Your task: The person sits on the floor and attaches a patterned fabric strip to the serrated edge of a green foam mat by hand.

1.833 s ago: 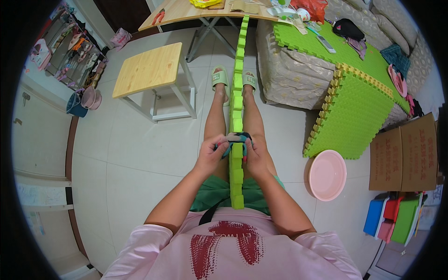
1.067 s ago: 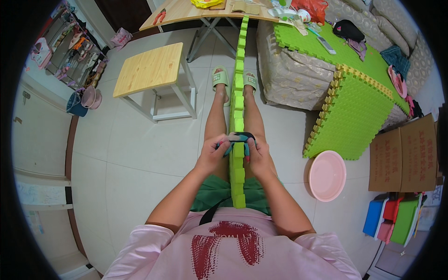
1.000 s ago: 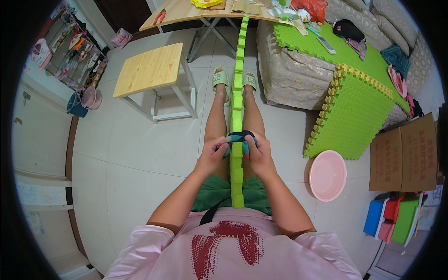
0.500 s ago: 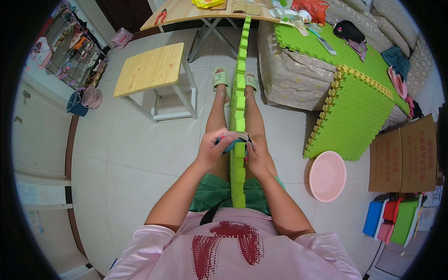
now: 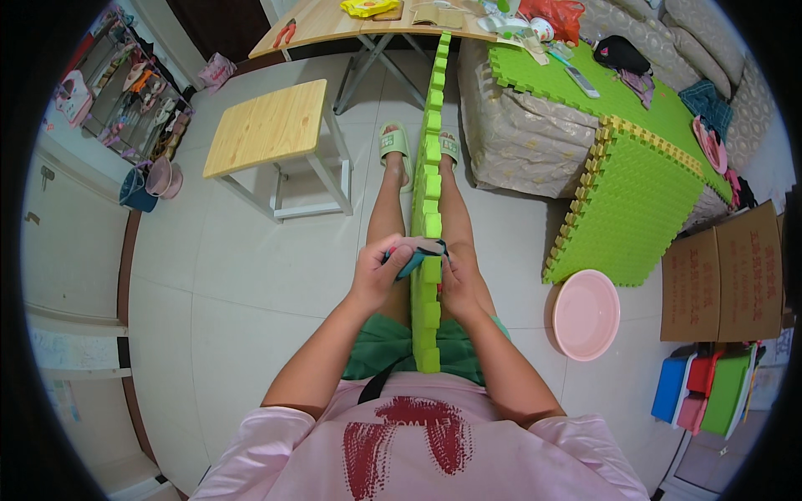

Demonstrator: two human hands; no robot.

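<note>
A green foam mat [image 5: 432,179] stands edge-on between my legs, its toothed edge running up from my lap toward the table. My left hand [image 5: 382,265] is closed around what looks like a small folded cloth [image 5: 409,264], teal with pale and black parts. This cloth lies across the mat's upper edge. On the mat's right side, my right hand [image 5: 459,280] is closed, with its thumb at the dark end of the cloth. The fingers of my right hand are mostly hidden, and so is the mat's lower part.
A wooden-topped stool [image 5: 271,129] stands ahead on the left, and a folding table [image 5: 334,37] is beyond it. To the right, stacked green mats [image 5: 626,213] lean against a sofa [image 5: 526,142]. Near them are a pink basin [image 5: 586,316] and a cardboard box [image 5: 718,280].
My left hand has tilted slightly, and the teal part of the cloth now hangs more to the mat's left. The mat and my right hand are nearly where they were.
</note>
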